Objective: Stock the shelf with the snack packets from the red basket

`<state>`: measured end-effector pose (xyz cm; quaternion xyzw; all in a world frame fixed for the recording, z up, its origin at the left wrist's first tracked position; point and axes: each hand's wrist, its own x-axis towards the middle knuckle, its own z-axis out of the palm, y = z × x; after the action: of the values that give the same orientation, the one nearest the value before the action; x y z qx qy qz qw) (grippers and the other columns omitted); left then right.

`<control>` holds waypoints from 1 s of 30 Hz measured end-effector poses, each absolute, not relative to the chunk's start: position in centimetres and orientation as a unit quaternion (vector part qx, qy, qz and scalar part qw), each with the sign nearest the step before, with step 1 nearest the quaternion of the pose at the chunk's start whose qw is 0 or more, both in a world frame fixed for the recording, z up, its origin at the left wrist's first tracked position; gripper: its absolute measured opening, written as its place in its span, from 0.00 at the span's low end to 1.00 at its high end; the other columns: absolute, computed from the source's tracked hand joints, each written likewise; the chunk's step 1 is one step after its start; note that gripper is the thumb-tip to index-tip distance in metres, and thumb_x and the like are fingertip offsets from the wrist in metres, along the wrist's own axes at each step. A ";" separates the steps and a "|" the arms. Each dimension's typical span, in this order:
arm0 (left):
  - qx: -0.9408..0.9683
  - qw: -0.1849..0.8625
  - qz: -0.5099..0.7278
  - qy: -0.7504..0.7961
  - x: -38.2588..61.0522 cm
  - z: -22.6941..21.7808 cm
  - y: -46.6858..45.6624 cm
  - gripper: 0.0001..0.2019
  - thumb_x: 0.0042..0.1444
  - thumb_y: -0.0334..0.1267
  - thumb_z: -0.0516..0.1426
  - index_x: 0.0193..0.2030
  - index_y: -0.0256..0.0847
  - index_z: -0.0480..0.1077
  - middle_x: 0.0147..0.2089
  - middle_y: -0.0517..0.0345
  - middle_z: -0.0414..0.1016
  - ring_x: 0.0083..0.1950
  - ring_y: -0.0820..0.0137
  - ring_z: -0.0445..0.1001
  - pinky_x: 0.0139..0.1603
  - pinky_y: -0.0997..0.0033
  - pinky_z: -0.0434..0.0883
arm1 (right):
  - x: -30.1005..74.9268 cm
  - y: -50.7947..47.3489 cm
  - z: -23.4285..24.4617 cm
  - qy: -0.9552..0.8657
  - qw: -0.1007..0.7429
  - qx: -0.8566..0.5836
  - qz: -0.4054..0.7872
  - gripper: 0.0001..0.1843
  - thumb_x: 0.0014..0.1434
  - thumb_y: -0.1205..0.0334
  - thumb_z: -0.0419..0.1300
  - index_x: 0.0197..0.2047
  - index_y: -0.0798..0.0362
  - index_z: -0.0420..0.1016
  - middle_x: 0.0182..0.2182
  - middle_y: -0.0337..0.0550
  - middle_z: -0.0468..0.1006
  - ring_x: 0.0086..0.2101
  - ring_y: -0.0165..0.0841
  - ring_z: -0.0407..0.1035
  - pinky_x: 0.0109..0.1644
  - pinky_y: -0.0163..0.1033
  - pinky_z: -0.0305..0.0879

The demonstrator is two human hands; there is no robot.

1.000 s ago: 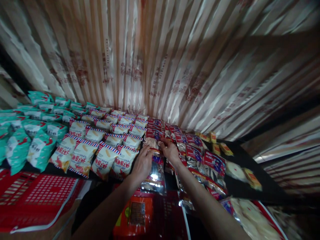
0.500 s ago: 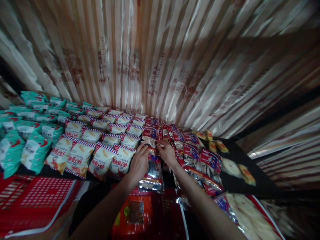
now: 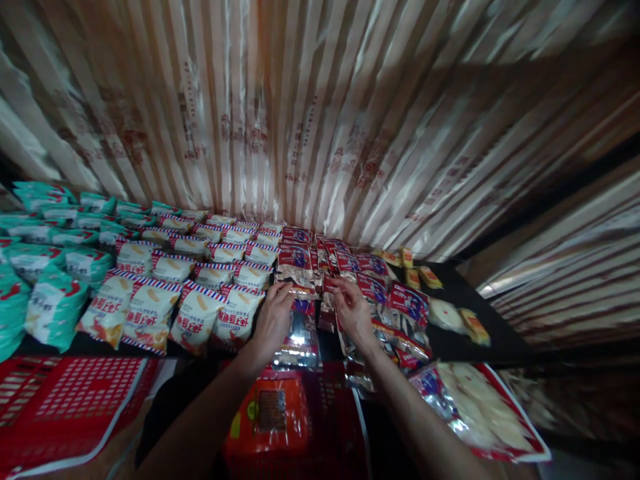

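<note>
My left hand (image 3: 275, 317) has its fingers curled at the left edge of a dark red and silver snack packet (image 3: 301, 288), which lies in a column of similar packets. A little to the right, my right hand (image 3: 353, 312) is closed, thumb and fingers pinching the edge of another dark red packet (image 3: 327, 303). Its fingertips partly cover that packet. Below my left hand lies a silver packet (image 3: 299, 350) near the shelf's front edge. More red and silver packets (image 3: 409, 307) lie overlapped beside my right hand.
White bags with striped tops (image 3: 197, 317) and teal bags (image 3: 57, 310) stand in rows on the left. Small yellow packs (image 3: 474, 327) lie on the black shelf (image 3: 453, 350). In front are red baskets (image 3: 75, 407), an orange pack (image 3: 273, 413) and a clear pack of round white pieces (image 3: 483, 410).
My right hand has moved right, away from the packet by my left hand, to the neighbouring one. My left hand stays at its packet's edge. The view has shifted slightly right.
</note>
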<state>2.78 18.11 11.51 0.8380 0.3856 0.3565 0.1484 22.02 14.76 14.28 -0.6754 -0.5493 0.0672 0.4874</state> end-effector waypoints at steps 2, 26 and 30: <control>0.844 0.134 0.351 0.382 2.6 11.9 18.0 0.18 0.55 0.21 0.49 0.49 0.37 0.71 0.57 0.51 0.70 0.59 0.63 0.63 0.60 0.58 0.67 | 23.6 12.5 14.8 -0.506 0.520 -0.687 0.037 0.17 0.56 0.54 0.53 0.44 0.53 0.75 0.46 0.50 0.76 0.48 0.39 0.68 0.55 0.49 0.63; 0.867 0.137 0.447 0.171 2.7 14.4 13.5 0.14 0.58 0.25 0.48 0.43 0.36 0.73 0.44 0.50 0.78 0.45 0.68 0.75 0.45 0.67 0.75 | 40.8 -6.1 7.7 -0.247 0.373 -0.879 0.166 0.14 0.32 0.48 0.62 0.23 0.47 0.75 0.25 0.45 0.80 0.30 0.46 0.74 0.35 0.47 0.69; 0.854 0.138 0.463 0.190 2.2 14.6 14.1 0.14 0.58 0.25 0.49 0.43 0.37 0.73 0.44 0.50 0.78 0.45 0.68 0.75 0.45 0.66 0.75 | 41.2 -8.7 9.6 -0.243 0.381 -0.875 0.173 0.15 0.29 0.47 0.63 0.22 0.45 0.76 0.26 0.46 0.80 0.35 0.50 0.74 0.40 0.50 0.69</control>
<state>2.19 14.11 14.55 0.8544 0.1901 0.4635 0.1382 41.22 -8.74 9.61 -0.8749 -0.2433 0.1733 0.3812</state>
